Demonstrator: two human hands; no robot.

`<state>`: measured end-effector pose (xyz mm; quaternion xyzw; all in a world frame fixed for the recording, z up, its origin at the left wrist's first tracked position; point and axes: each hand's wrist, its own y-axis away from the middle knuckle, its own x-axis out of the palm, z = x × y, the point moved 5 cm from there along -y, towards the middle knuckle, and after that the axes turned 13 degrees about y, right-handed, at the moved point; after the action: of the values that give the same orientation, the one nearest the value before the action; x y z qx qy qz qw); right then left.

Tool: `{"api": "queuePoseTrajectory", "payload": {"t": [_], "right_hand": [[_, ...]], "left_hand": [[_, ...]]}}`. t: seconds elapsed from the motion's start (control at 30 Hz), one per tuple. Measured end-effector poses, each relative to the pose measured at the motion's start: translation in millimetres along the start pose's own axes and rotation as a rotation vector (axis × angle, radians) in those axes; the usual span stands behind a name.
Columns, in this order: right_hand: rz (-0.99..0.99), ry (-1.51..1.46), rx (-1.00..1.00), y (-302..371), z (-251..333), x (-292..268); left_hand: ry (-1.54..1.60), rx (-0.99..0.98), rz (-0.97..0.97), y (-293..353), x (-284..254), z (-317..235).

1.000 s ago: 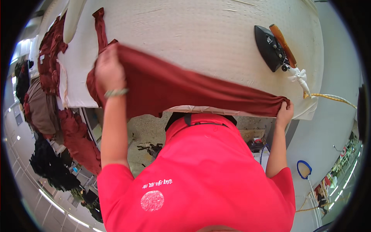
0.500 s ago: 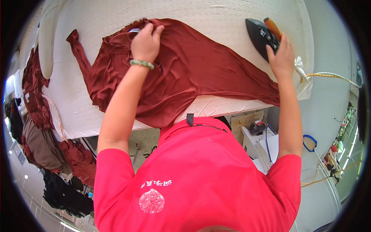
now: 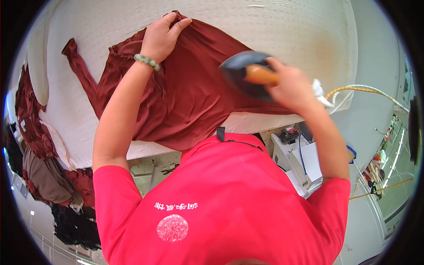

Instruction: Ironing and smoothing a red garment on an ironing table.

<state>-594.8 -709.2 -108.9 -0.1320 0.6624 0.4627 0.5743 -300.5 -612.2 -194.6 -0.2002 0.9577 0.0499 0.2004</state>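
Observation:
A dark red garment (image 3: 198, 75) lies spread over the pale padded ironing table (image 3: 304, 26), one narrow sleeve reaching out at its left. At the garment's far edge my left hand (image 3: 161, 37), a beaded bracelet at its wrist, pinches the cloth between thumb and fingers. My right hand (image 3: 291, 84) is wrapped round the orange-brown handle of a dark iron (image 3: 240, 66), smeared by motion. The iron is over the right part of the garment and hides the cloth there; whether it touches the cloth I cannot tell.
A yellowish cord and a white hose (image 3: 366, 89) run from the iron's side off to the right. Several garments (image 3: 46, 172) hang beyond the table's left edge. Below the near edge stands a white boxy unit (image 3: 304, 163). A long pale padded arm (image 3: 39, 66) is at the far left.
My right hand has taken the iron from its spot at the right and brought it left over the garment. My left hand has moved slightly up and left, pulling the cloth's far edge along.

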Motion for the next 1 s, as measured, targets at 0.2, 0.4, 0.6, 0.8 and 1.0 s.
{"api": "queuePoseTrajectory", "payload": {"t": [0.2,0.4,0.6,0.8,1.0], "right_hand": [[-0.040,0.009,-0.017,-22.6,79.9,4.9],[0.230,0.107,-0.001,30.1,49.3,18.5],[-0.137,-0.035,0.622,111.5,-62.4,38.5],[-0.150,-0.237,0.143,102.4,-16.3,21.4],[-0.322,-0.183,0.260,105.5,-51.5,31.0]], "left_hand": [[0.085,-0.074,0.080,-7.4,3.3,4.5],[0.391,-0.028,-0.009,-9.2,-8.3,6.6],[0.602,-0.128,-0.019,-2.8,-23.4,-4.3],[0.548,-0.085,-0.078,-5.1,-24.7,-10.2],[0.531,-0.136,-0.197,9.3,-48.6,-24.4]]}}
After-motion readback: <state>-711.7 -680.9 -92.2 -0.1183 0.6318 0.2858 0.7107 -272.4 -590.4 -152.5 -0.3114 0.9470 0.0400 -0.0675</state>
